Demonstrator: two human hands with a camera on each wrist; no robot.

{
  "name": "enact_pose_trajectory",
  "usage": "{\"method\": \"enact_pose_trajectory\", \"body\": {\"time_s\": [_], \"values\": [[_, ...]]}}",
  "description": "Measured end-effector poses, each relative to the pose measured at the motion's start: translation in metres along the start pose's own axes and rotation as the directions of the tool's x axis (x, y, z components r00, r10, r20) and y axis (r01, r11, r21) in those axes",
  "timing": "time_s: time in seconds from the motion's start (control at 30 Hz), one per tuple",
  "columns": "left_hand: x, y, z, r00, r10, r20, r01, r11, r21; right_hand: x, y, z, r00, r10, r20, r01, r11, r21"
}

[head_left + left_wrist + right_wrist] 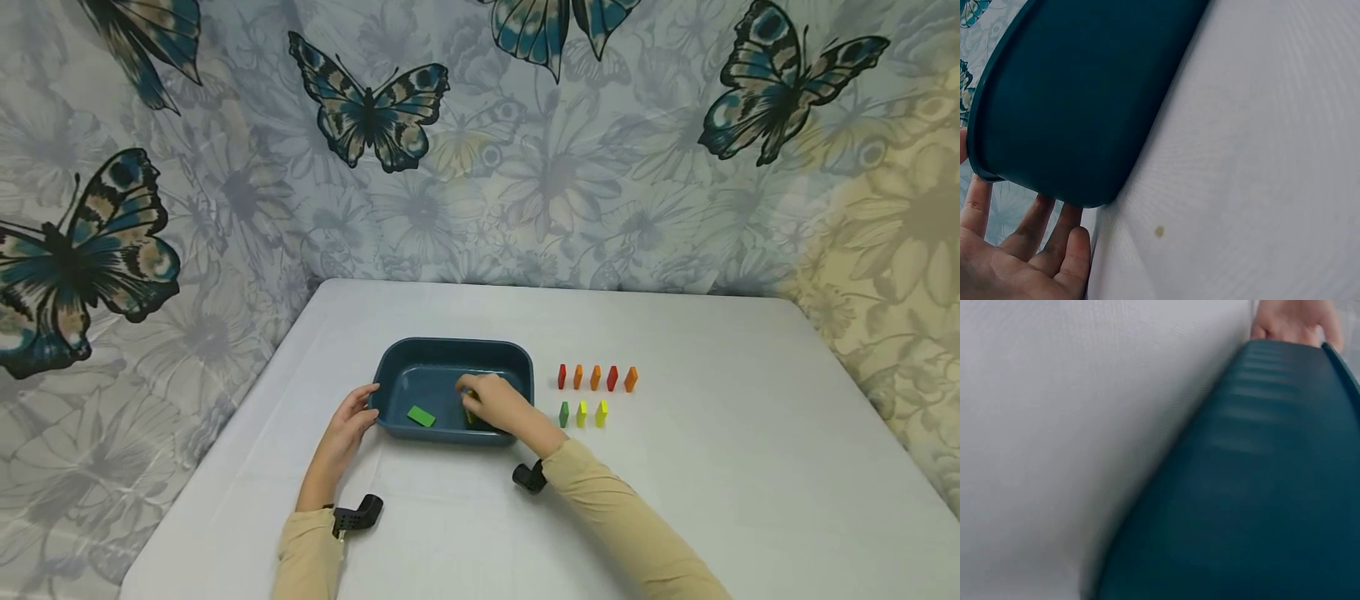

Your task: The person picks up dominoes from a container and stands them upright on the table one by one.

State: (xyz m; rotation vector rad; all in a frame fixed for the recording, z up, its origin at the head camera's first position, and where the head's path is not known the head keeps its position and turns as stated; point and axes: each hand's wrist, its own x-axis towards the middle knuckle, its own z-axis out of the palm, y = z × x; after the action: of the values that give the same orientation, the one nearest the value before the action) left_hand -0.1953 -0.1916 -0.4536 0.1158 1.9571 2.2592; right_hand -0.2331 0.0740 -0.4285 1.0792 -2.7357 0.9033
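A dark teal rectangular tub (442, 435) stands on the table. At its left end my left hand (351, 422) touches the outer wall and rim with spread fingers; the left wrist view shows those fingers (1034, 228) along the end wall. My right hand (495, 402) reaches over the near right side into the tub, fingertips bent down and pinching a small yellow domino (470, 415), mostly hidden by the hand. A bright green domino (422, 416) lies flat on the tub's floor. The right wrist view shows only the tub's outer wall (1229, 506) and the left hand beyond.
Right of the tub, a back row of several red and orange dominoes (596, 377) stands upright. In front of it stand one green domino (564, 414) and two yellow dominoes (582, 414). White cloth covers the table (712, 467); butterfly-patterned fabric (525, 208) hangs behind.
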Motion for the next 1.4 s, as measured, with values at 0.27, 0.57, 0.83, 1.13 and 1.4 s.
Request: {"method": "enact_pose_trajectory", "body": {"time_s": [0.27,0.57,0.83,1.13,1.4], "values": [[-0.005,0.01,0.005,0.999,-0.031,-0.009,0.031,0.999,0.04,-0.008,0.002,-0.01,0.995,0.055,-0.085,-0.023,0.94,0.341],[0.001,-0.001,-0.001,1.0,-0.02,-0.016,0.02,1.0,0.007,-0.011,0.005,-0.012,0.959,0.239,-0.155,-0.144,0.877,0.458],[0.004,-0.011,-0.004,1.0,0.001,-0.026,0.0,1.0,0.011,-0.014,0.001,-0.012,0.969,0.227,-0.096,-0.162,0.881,0.444],[0.004,-0.011,-0.004,1.0,0.015,-0.022,-0.015,1.0,0.019,-0.015,0.002,-0.006,0.954,0.169,-0.246,-0.073,0.932,0.356],[0.005,-0.01,-0.003,0.999,0.02,-0.028,-0.02,1.0,0.015,-0.016,0.004,-0.009,0.936,0.127,-0.329,-0.007,0.94,0.342]]}}
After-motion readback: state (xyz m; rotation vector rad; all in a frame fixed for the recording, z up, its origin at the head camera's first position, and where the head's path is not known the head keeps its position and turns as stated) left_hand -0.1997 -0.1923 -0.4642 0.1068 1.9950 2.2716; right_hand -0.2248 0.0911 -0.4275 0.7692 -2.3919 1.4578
